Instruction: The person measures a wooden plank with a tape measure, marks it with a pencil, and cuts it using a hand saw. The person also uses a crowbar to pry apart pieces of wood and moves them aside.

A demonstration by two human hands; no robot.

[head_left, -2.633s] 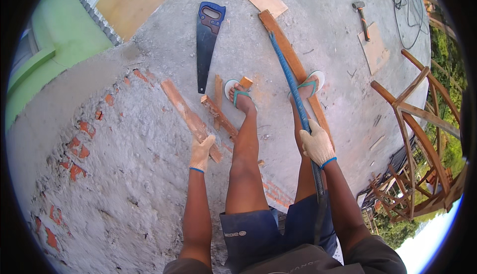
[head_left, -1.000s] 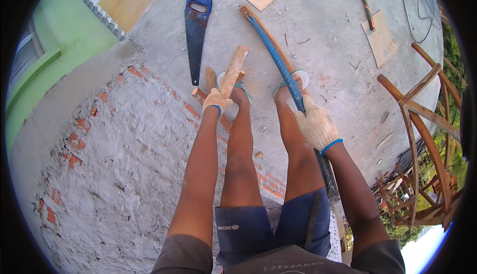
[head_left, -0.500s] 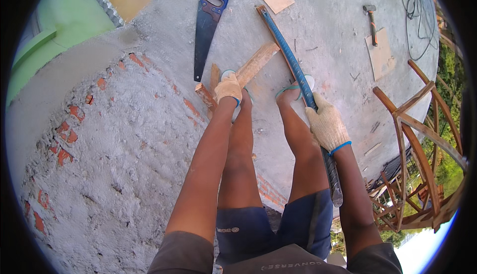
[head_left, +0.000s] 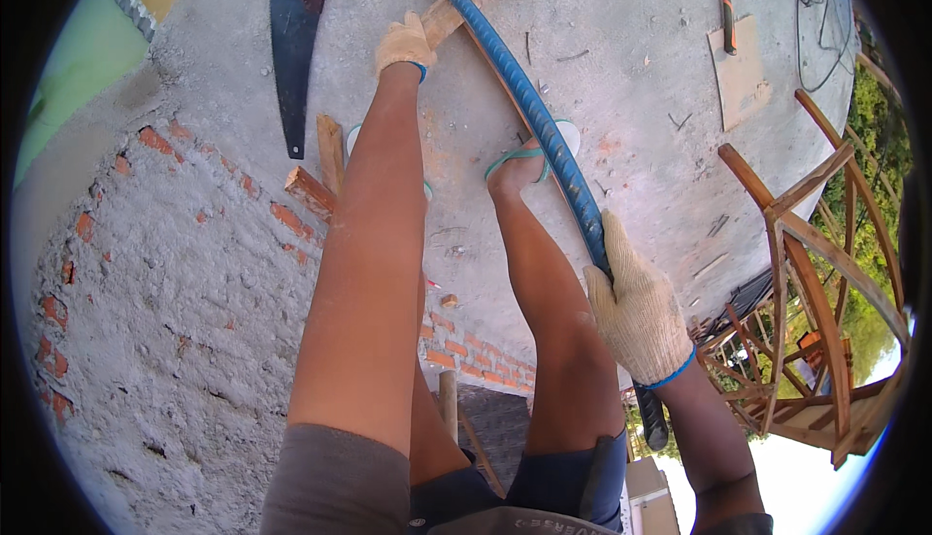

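My left hand (head_left: 404, 48), in a cream knitted glove, is closed on the near end of a short wooden plank (head_left: 449, 20). The plank slants away and crosses the far part of a long blue ribbed bar (head_left: 519, 83). Around the bar's near part, by its black end (head_left: 651, 420), my gloved right hand (head_left: 636, 317) is closed; its fingers point along the bar. A brown wooden strip (head_left: 487, 61) shows along the bar's left edge. My left fingertips are partly hidden.
A handsaw (head_left: 294, 54) lies left, a hammer (head_left: 723, 6) and thin board (head_left: 740, 74) right, near a black cable (head_left: 820, 25). Wood offcuts (head_left: 330, 151) lie beside broken brickwork (head_left: 291, 219). Nails are scattered on the concrete. Wooden framing (head_left: 815, 273) stands right.
My left hand has moved the plank farther forward, so it now crosses the bar's far part. My right hand and the bar are nearer my body. The view has shifted.
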